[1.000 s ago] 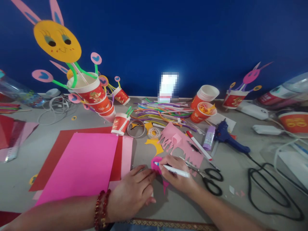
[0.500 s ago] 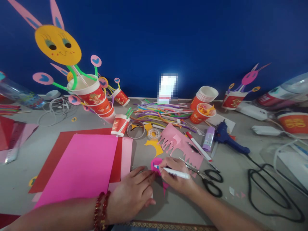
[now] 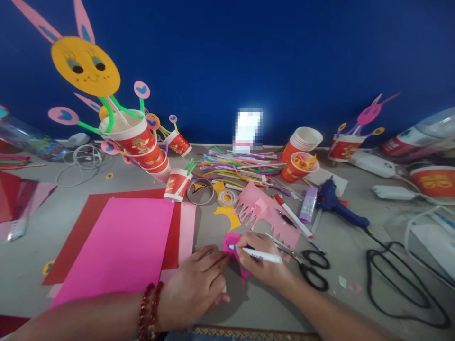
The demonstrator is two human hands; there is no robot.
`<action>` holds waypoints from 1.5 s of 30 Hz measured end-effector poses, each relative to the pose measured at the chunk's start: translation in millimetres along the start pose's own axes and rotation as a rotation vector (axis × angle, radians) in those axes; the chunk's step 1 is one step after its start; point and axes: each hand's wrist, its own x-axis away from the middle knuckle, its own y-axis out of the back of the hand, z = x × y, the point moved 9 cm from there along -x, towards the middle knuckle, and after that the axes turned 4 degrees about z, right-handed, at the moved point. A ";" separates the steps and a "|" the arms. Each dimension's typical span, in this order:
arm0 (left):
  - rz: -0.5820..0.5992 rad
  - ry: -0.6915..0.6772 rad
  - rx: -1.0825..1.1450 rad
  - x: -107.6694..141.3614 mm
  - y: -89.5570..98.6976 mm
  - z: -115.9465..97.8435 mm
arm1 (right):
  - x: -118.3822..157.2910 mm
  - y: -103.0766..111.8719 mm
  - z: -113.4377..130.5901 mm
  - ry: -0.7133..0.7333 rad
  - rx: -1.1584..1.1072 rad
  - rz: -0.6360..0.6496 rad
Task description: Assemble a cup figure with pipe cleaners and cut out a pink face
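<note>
A white marker pen point(image 3: 261, 255) with a blue tip is gripped in my right hand point(image 3: 261, 265), fingers closed round its barrel. Its tip touches a small bright pink paper cutout point(image 3: 231, 238), where a short blue curved line shows. My left hand point(image 3: 197, 279) lies flat on the table with its fingers stretched out, and the fingertips press on the cutout's lower left edge. Below the cutout, a pointed pink paper scrap point(image 3: 243, 274) sits between my hands. Part of the cutout is hidden under my fingers.
Pink and red paper sheets point(image 3: 124, 241) lie at left. Scissors point(image 3: 309, 265) and a corded glue gun point(image 3: 336, 203) are at right. Behind are pipe cleaners point(image 3: 238, 166), tape rolls point(image 3: 201, 191), a glue stick point(image 3: 308, 204) and decorated paper cups point(image 3: 135, 139).
The right hand and marker have shifted very slightly, and the blue line on the pink cutout looks a little longer. The left hand stays in place.
</note>
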 end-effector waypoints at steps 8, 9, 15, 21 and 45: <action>0.013 -0.004 0.006 1.6 -2.2 0.3 | 0.7 1.7 -0.5 0.001 0.007 -0.023; 0.014 -0.004 0.003 1.4 -1.8 0.3 | 0.8 1.9 -0.8 -0.001 0.008 -0.025; 0.008 -0.010 -0.011 -0.6 -0.3 0.9 | 1.9 2.8 -3.5 -0.009 0.018 -0.041; 0.018 -0.012 -0.013 -1.1 0.0 0.2 | 2.0 4.0 -4.9 -0.026 0.030 -0.054; 0.010 -0.005 -0.009 -2.4 2.4 -0.4 | 1.4 4.7 -5.6 -0.050 0.020 -0.075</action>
